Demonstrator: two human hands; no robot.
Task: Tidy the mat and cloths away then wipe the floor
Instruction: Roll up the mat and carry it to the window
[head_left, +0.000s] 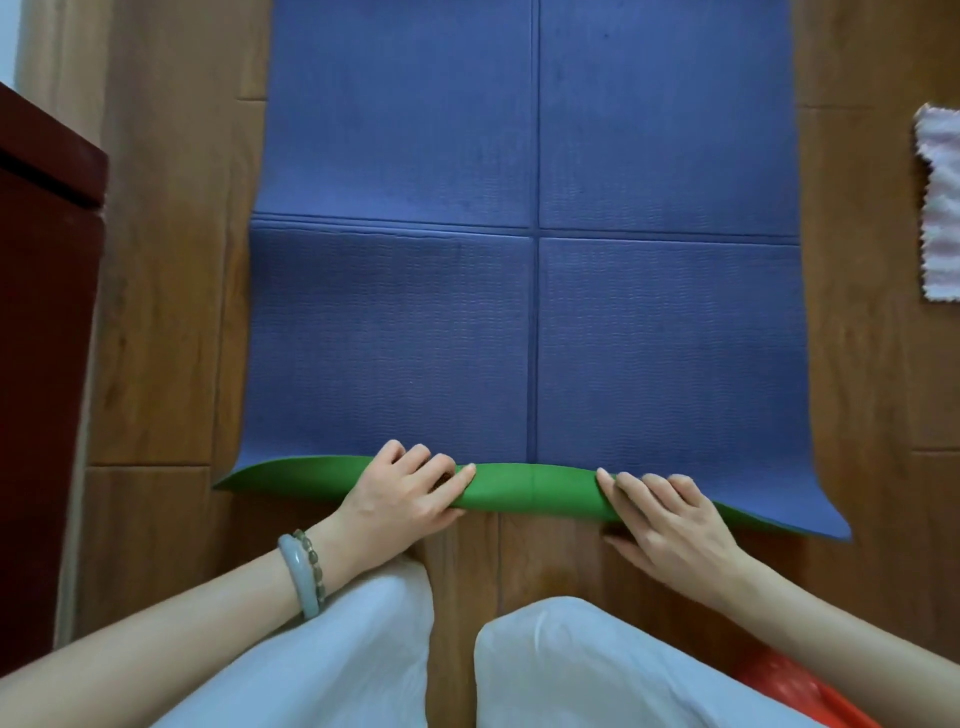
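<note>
Gripping the turned-over near edge, the left hand (410, 491) and right hand (670, 514) each curl their fingers over the fold with thumbs tucked below, one either side of the centre crease. The mat (395, 338) stretches lengthwise straight away from them, so the roll's axis lies left to right and it should travel farward. Both hands sit equally near. Its top is blue ribbed foam quartered by pressed creases, its underside smooth green. A pink, fleecy, zigzag-edged cloth (940, 208) lies well right on the wooden floor (171, 312).
</note>
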